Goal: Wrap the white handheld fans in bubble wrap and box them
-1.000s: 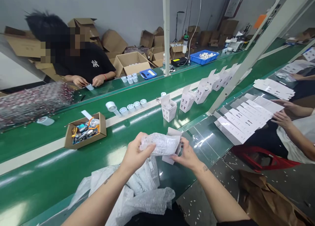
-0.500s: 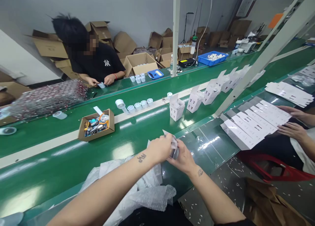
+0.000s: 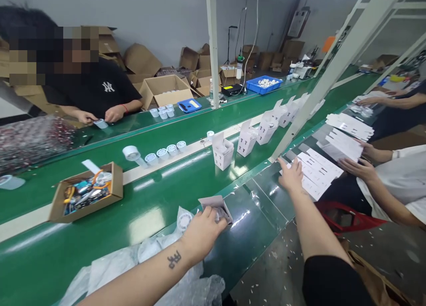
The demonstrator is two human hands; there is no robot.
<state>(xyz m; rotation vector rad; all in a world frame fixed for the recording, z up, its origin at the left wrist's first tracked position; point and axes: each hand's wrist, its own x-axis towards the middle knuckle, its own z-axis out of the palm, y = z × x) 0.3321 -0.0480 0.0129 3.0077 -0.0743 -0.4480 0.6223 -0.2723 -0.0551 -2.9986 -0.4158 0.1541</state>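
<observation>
Card box [image 3: 213, 200], left hand [image 3: 203, 228] over crinkled plastic [image 3: 220, 214], grip unclear, right hand [image 3: 292, 176], fingers spread

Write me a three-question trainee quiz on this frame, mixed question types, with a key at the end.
1. Which of the wearer's hands is at the flat white cartons? a) left; b) right
2. True or false: the left hand is inside the cardboard box of tools.
3. Fill in: the tray heaped with white parts is ____ in colour.

Key: 1. b, the right hand. 2. False; it is at the nearest open white box. 3. Blue.
</observation>
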